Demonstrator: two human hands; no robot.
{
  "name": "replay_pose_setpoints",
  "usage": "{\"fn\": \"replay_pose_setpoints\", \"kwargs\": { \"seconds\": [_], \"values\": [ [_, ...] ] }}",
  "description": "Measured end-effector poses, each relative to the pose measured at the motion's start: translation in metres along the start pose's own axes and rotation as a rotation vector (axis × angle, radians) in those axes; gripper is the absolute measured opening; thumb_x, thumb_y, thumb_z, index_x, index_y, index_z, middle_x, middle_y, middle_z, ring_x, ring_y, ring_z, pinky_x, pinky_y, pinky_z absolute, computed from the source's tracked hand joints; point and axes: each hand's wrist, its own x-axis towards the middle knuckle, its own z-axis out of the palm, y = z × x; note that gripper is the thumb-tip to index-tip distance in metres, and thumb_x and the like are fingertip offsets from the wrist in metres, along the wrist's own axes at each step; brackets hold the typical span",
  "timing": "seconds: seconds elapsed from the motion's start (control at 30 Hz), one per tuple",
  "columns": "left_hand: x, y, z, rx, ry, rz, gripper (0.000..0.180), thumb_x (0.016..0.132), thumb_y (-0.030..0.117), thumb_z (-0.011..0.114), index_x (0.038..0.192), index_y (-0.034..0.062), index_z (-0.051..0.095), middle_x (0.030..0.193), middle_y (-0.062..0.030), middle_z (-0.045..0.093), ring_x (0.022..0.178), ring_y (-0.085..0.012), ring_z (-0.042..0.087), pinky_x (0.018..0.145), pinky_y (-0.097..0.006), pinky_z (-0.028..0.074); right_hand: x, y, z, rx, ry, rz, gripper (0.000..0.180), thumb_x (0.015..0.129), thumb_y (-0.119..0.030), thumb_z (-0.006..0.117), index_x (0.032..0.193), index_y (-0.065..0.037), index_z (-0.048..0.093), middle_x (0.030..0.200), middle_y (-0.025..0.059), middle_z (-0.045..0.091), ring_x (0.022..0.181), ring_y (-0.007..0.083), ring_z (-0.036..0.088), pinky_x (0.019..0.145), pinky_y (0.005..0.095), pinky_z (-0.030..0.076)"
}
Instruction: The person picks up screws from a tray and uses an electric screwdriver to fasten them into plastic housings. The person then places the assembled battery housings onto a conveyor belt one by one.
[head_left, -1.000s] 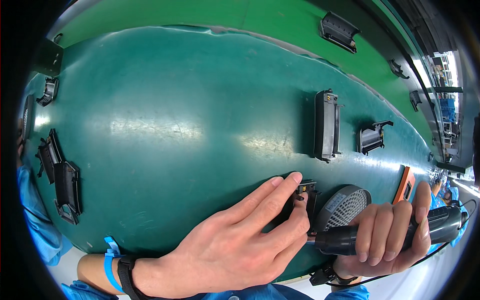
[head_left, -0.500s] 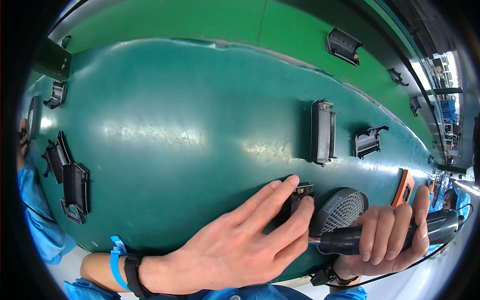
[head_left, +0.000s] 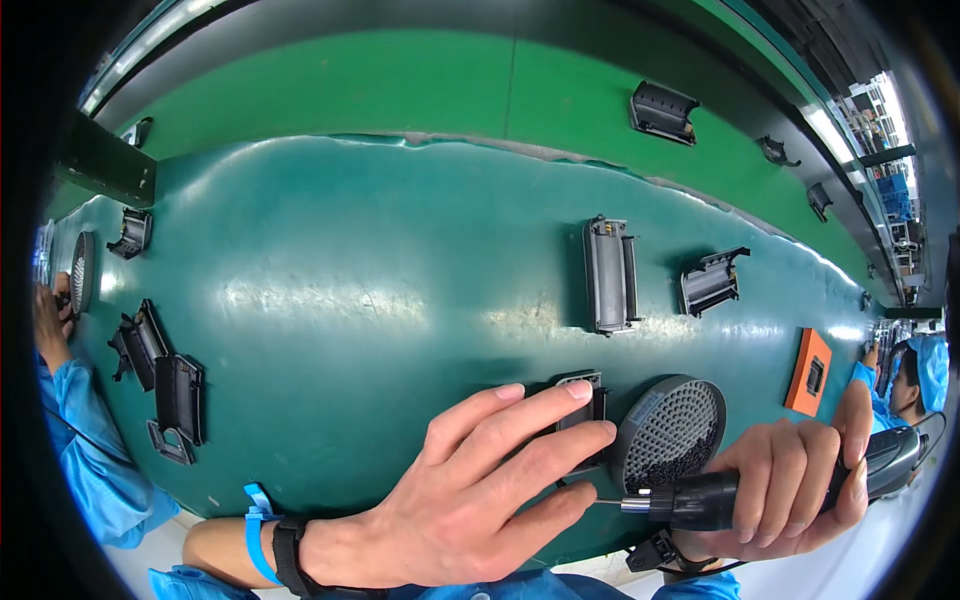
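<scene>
My left hand (head_left: 480, 480) lies over a black plastic housing (head_left: 597, 402), fingertips on its top and side; the thumb's hold is hidden. In my right hand (head_left: 790, 480) is a black electric screwdriver (head_left: 690, 502), gripped around its body and pointing left. Its thin bit ends close to a fingertip of my left hand; whether they touch I cannot tell. Just right of the housing stands a round grey dish (head_left: 672, 420) with a grid of holes and many small dark pieces, probably screws, gathered along its near side.
Beyond my hands lie a long black housing (head_left: 610, 275) and a smaller black part (head_left: 713, 282). An orange block (head_left: 808, 372) sits at right. More black parts (head_left: 180, 398) lie left, near another person's blue sleeve (head_left: 90, 430). A green ledge (head_left: 420, 85) runs behind, holding another part (head_left: 664, 112).
The screwdriver has drawn back from beside the housing, its bit now showing. The dish appears more upright and its small pieces have come into view. The whole view has tilted a little.
</scene>
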Motion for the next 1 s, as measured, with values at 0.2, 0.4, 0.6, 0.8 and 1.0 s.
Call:
{"fn": "replay_pose_setpoints", "kwargs": {
  "seconds": [0.2, 0.4, 0.6, 0.8, 1.0],
  "values": [
    [0.000, 0.001, 0.000, -0.054, -0.004, -0.040, 0.021, 0.067, 0.019, 0.089, 0.086, 0.0188, 0.079, 0.124, -0.0061, 0.073, 0.128, -0.0313, 0.062, 0.101, -0.048, 0.044, 0.000, -0.002, 0.001, -0.013, 0.002, -0.011, 0.017, 0.103, -0.010, 0.050, 0.104, -0.007, 0.034, 0.053, 0.0042, 0.048, 0.034, 0.0121, 0.049, 0.033, 0.0255, 0.048],
    [0.003, 0.002, 0.000, -0.061, 0.003, -0.021, 0.020, 0.068, 0.020, 0.088, 0.085, 0.0178, 0.078, 0.123, -0.0060, 0.073, 0.127, -0.0317, 0.062, 0.099, -0.047, 0.045, -0.001, 0.000, 0.007, 0.017, 0.051, -0.083, 0.017, 0.103, -0.010, 0.050, 0.105, -0.006, 0.034, 0.053, 0.0041, 0.049, 0.034, 0.0116, 0.050, 0.032, 0.0258, 0.049],
    [0.001, 0.000, 0.005, -0.091, 0.000, -0.034, 0.017, 0.069, 0.019, 0.087, 0.083, 0.0171, 0.077, 0.124, -0.0055, 0.072, 0.128, -0.0311, 0.061, 0.098, -0.047, 0.045, -0.004, -0.001, 0.000, -0.032, 0.014, -0.086, 0.017, 0.102, -0.010, 0.050, 0.106, -0.006, 0.034, 0.052, 0.0040, 0.050, 0.034, 0.0120, 0.053, 0.032, 0.0264, 0.050],
    [0.003, -0.001, -0.002, -0.110, -0.023, 0.017, 0.019, 0.070, 0.018, 0.088, 0.086, 0.0141, 0.076, 0.132, -0.0135, 0.067, 0.134, -0.0371, 0.054, 0.102, -0.048, 0.044, -0.003, -0.009, -0.003, -0.159, -0.043, 0.010, 0.018, 0.102, -0.009, 0.051, 0.105, -0.006, 0.034, 0.052, 0.0042, 0.050, 0.033, 0.0120, 0.052, 0.030, 0.0262, 0.048],
    [0.008, 0.003, 0.000, -0.066, -0.172, -0.253, 0.030, 0.071, 0.021, 0.089, 0.097, 0.0150, 0.075, 0.146, -0.0205, 0.051, 0.142, -0.0461, 0.039, 0.113, -0.054, 0.037, -0.008, 0.005, 0.011, -0.235, -0.085, -0.034, 0.022, 0.098, -0.006, 0.055, 0.103, -0.004, 0.033, 0.050, 0.0066, 0.049, 0.031, 0.0135, 0.049, 0.029, 0.0257, 0.047]
  ]
}}
